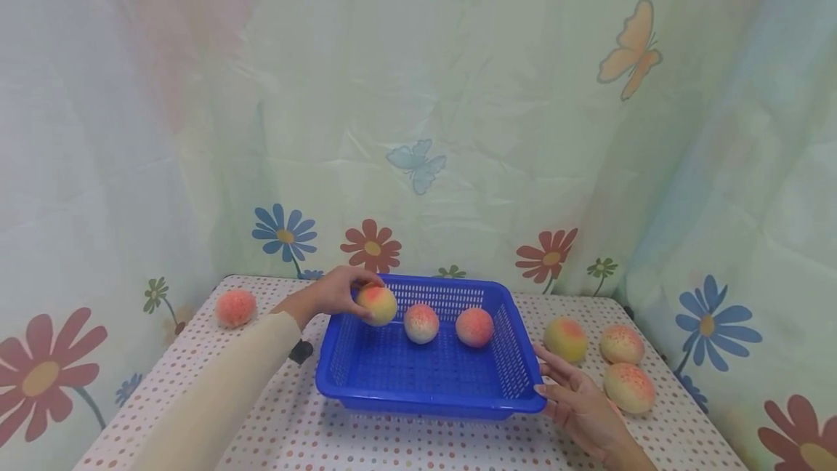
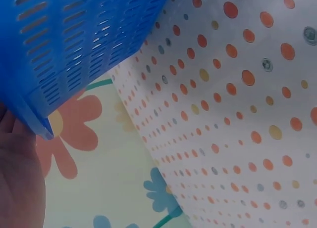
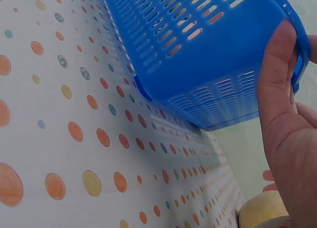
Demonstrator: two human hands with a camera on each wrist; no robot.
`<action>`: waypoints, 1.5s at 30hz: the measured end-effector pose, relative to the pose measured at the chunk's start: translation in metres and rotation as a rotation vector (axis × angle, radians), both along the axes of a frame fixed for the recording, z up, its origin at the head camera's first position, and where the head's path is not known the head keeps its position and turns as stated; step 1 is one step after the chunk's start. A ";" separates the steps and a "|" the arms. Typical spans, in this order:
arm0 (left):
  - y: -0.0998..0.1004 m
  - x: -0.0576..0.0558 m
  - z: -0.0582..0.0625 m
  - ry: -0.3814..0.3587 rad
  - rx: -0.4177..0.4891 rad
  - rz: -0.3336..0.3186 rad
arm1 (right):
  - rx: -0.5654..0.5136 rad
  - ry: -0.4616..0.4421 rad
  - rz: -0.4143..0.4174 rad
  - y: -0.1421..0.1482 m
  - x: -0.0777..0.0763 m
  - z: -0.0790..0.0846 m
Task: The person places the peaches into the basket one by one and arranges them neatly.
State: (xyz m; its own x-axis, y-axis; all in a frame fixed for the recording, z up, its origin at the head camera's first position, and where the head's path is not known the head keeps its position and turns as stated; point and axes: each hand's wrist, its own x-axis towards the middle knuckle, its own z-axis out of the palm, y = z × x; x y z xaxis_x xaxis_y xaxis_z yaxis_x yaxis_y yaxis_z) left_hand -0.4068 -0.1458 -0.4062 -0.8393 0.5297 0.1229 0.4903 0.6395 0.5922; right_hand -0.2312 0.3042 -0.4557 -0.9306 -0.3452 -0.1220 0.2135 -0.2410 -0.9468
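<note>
My left hand point(image 1: 343, 293) holds a yellow peach with a red blush point(image 1: 379, 305) over the back left of the blue plastic basket point(image 1: 431, 407), fingers and thumb round its side. Inside the basket are a pale peach with red speckles point(image 1: 421, 324) and a redder peach point(image 1: 474, 328). At the front right corner, my right hand point(image 1: 575, 402) grips the basket's rim, the thumb on one side and fingers on the other. The right wrist view shows this hand point(image 3: 285, 99) at the rim. In the left wrist view, part of the hand point(image 2: 20, 178) is beside the basket's slotted wall point(image 2: 74, 45).
A red peach point(image 1: 236, 308) lies at the table's back left. To the right of the basket are a yellow peach point(image 1: 565, 339) and speckled peaches point(image 1: 629, 388), one partly behind the right hand. A dotted cloth point(image 1: 275, 420) covers the table; a flowered curtain point(image 1: 458, 93) hangs behind.
</note>
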 end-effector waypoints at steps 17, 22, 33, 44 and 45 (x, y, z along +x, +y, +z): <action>0.011 -0.005 0.003 0.021 -0.176 -0.024 | 0.023 -0.017 -0.036 -0.001 0.000 0.001; 0.012 -0.006 0.004 0.026 -0.217 -0.041 | 0.028 -0.013 -0.045 -0.001 0.000 0.000; 0.016 -0.008 0.005 0.038 -0.333 -0.057 | 0.030 -0.012 -0.043 0.000 -0.001 0.000; 0.014 -0.006 0.004 0.068 -0.347 -0.066 | 0.044 -0.016 -0.053 -0.002 0.000 0.000; 0.013 -0.005 0.003 0.074 -0.330 -0.062 | 0.049 -0.017 -0.056 -0.002 0.000 0.000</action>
